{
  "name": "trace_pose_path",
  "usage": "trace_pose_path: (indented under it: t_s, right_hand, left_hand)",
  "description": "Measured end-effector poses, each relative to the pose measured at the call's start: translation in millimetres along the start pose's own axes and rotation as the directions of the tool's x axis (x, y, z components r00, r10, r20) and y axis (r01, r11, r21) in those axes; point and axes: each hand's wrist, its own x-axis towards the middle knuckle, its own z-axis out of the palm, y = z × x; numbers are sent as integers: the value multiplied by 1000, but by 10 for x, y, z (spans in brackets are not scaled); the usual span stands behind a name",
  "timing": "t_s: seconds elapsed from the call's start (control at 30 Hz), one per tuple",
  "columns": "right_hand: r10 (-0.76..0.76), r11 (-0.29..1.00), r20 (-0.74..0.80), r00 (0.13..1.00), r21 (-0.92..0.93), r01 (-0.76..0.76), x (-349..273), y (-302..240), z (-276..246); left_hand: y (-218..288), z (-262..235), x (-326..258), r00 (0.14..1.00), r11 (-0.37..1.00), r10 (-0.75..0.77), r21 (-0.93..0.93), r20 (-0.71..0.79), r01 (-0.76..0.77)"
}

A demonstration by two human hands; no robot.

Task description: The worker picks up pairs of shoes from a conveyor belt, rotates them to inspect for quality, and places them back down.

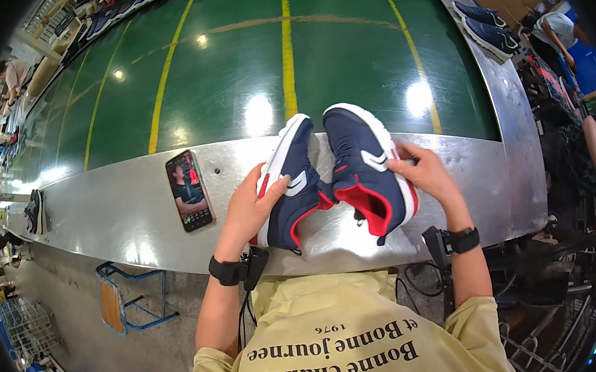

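Note:
Two navy sneakers with white soles and red linings are in front of me, over the metal table edge. Around the outer side of the left sneaker (294, 159) my left hand (251, 201) is closed, thumb on the upper by its white side mark. My right hand (426, 173) grips the right sneaker (356, 142) in the same way, from its outer side. The toes point away from me and the heels toward me. Red lining shows in the right sneaker's opening, while the left one is tilted, showing its sole edge.
A phone (189, 190) with its screen lit lies on the metal ledge (129, 201) at left. Beyond is a green conveyor belt (231, 71) with yellow lines. Dark shoes (488, 31) rest on the right rim. A blue-framed stool (134, 296) stands at lower left. Other people are at both sides.

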Motion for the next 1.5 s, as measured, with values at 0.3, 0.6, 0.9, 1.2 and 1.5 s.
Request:
trace_pose_path:
  t_s: [0.3,0.6,0.9,1.2,1.5]
  right_hand:
    - [205,346,203,958,900,-265,-95,34,360]
    - [88,-170,361,929,924,-343,-163,-455,686]
    - [59,-112,168,984,981,-161,-366,-377,525]
    - [84,835,-315,945,540,106,-320,162,1068]
    - [-210,910,-517,830,207,359,-440,-100,732]
  left_hand:
    - [-124,-29,79,981,858,-52,-495,188,141]
    - [269,330,47,901,-59,90,-901,424,430]
    - [515,501,-29,931,176,163,-938,328,299]
    - [-228,481,-94,866,776,469,-550,176,-308]
    - [317,492,-205,871,823,451,-286,-196,-491]
